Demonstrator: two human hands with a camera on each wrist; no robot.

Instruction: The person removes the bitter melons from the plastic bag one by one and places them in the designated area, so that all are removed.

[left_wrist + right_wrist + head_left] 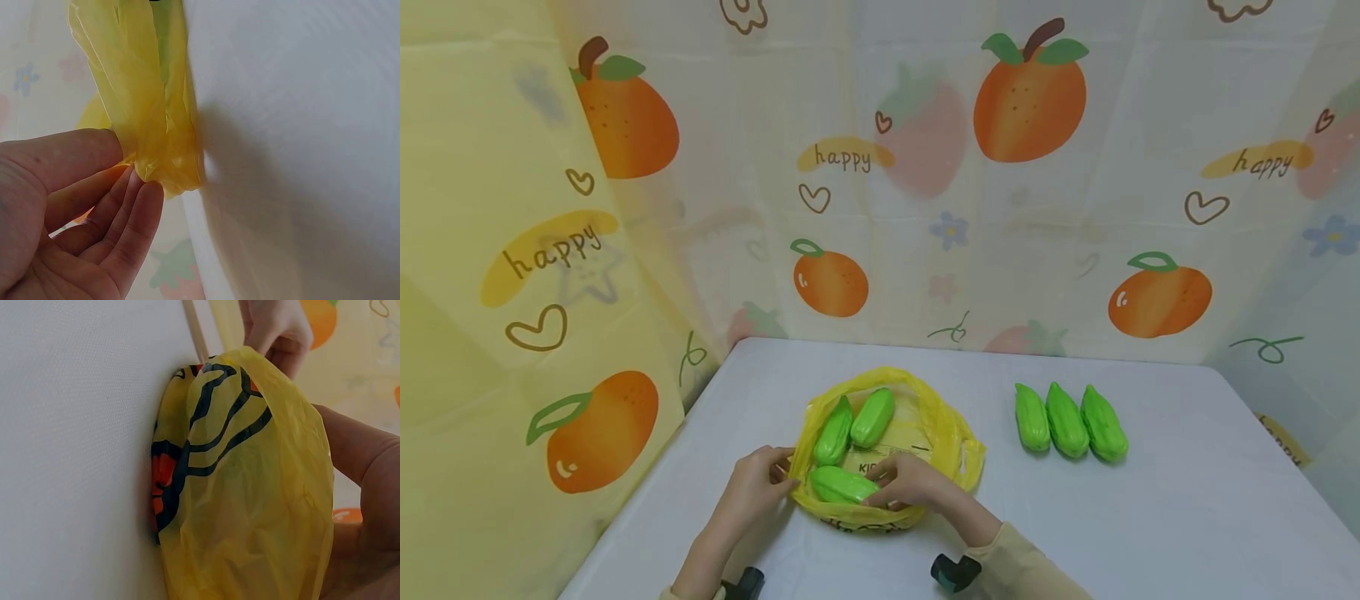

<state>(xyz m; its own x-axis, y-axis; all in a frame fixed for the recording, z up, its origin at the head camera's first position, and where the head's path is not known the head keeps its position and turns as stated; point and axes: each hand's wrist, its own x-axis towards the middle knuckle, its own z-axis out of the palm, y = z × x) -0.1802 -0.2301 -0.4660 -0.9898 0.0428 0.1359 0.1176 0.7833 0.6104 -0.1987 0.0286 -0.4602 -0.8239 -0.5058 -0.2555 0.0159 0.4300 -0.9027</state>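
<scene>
Head view shows a translucent, crinkled yellow bag [946,421] gaping on the white table [1210,508], dark print along its front; two glossy bright-green gourds [873,418] lie inside. The left hand [752,485] pinches the rim; the right hand [913,482], inside, grips one end of a third gourd [838,484], lying crosswise.

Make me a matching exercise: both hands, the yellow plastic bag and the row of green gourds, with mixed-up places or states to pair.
Things
1. Left hand
2. Right hand
3. Yellow plastic bag
4. Row of green gourds

Places or states
A. On white table, outside the bag
B. At the bag's left side
C. Open-topped, holding three gourds
D. Inside the bag, on the front gourd

Pairs: 1-B, 2-D, 3-C, 4-A
</scene>
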